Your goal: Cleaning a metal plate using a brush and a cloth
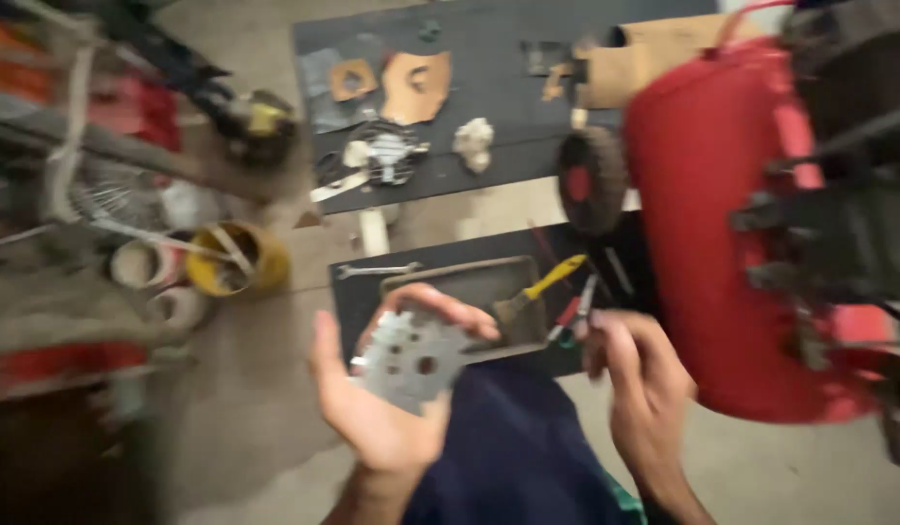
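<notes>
My left hand (372, 403) holds a flat grey metal plate (411, 362) with a toothed edge and several holes, fingers curled over its top. My right hand (640, 389) hovers to the right with fingers loosely bent and nothing in it, close to a red-handled tool (570, 316) on the dark mat (348, 292). A dark blue trouser leg (513, 447) lies between my hands. The whole picture is blurred by motion.
A big red tank with a black wheel (712, 224) stands at the right. A metal tray (489, 292) holds a yellow-handled brush (542, 287); a spanner (372, 270) lies beside it. Farther off, another mat (489, 87) carries gaskets and parts. Yellow tins (231, 258) and clutter sit left.
</notes>
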